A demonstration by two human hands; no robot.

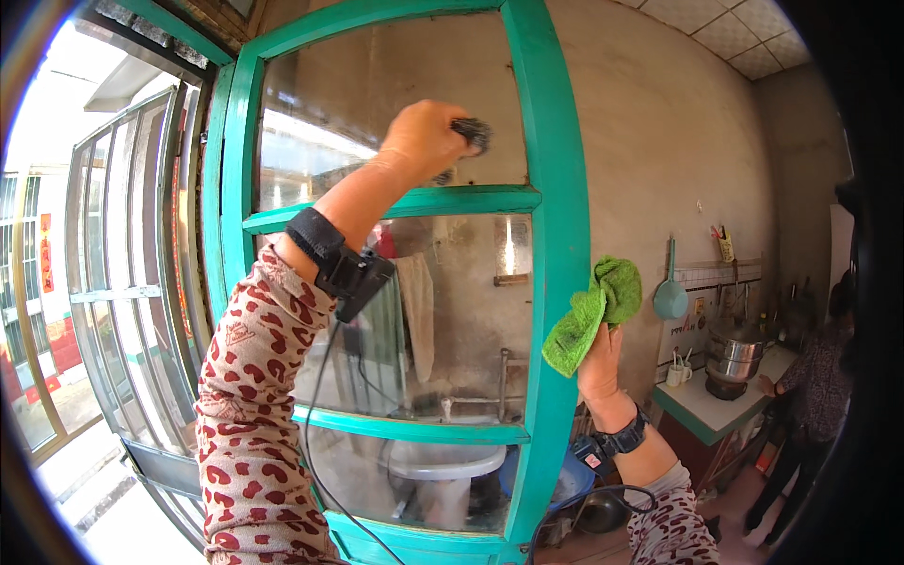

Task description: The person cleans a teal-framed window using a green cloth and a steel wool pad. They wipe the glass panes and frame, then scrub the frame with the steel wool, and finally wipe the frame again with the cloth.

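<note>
My left hand (424,141) is raised in front of the upper glass pane (395,67) of a green-painted door (551,141). It grips a dark scrubber (474,134) that looks like a steel wool ball, blurred at its edges. Whether the scrubber touches the glass I cannot tell. Lower and to the right, my right hand (600,364) holds a bunched green cloth (592,311) beside the door's right upright. Part of the cloth overlaps that upright in view. Each wrist wears a black strap with a small device and a cable.
A barred metal gate (120,268) stands at left. Through the lower panes show a white washbasin (445,459) and hanging towels (415,311). At right, a steel pot (734,353) sits by a counter (720,402), with a person (812,402) beside it. A blue ladle (670,298) hangs on the wall.
</note>
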